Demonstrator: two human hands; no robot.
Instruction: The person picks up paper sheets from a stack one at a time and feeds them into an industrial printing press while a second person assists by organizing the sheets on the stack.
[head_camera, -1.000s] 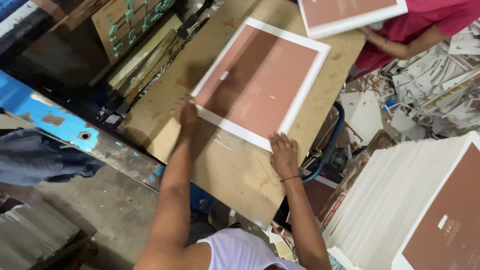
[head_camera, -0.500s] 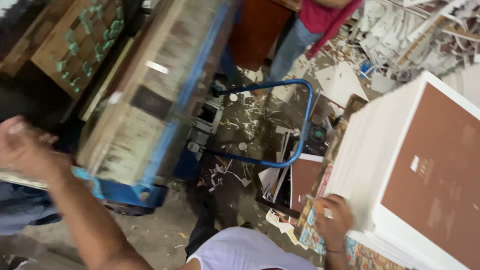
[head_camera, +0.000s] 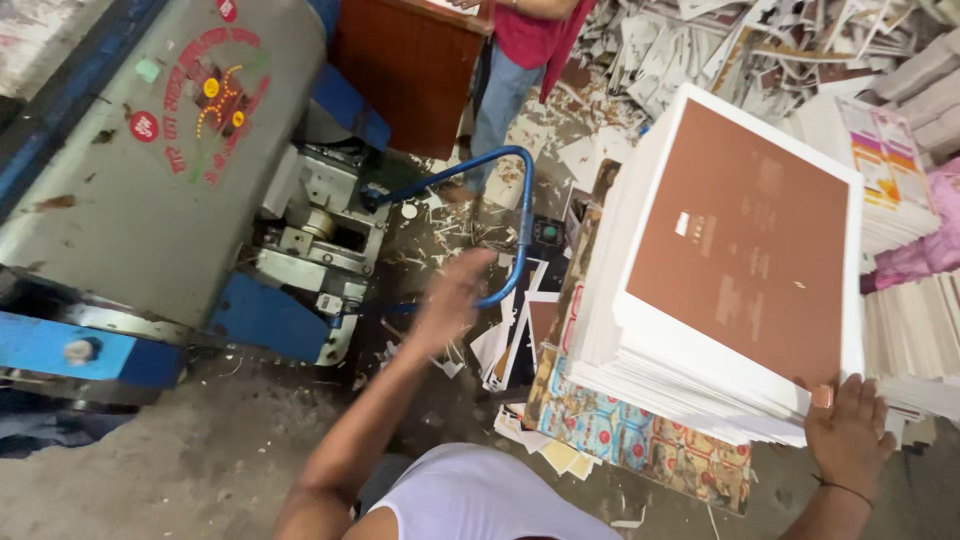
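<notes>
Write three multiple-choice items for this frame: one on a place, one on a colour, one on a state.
1. Where does the right hand rest?
A. on the near corner of the stack of sheets
B. on the machine
C. on the floor

2. What colour is the top sheet's printed middle?
A. green
B. brown
C. yellow

3. How is the left hand?
A. gripping a sheet
B. pressed on the stack
C. empty, in the air over the blue bar

Answers: A, its fingers lie on the stack's near corner; B, brown inside a white border; C, it is blurred, open and holds nothing.
</notes>
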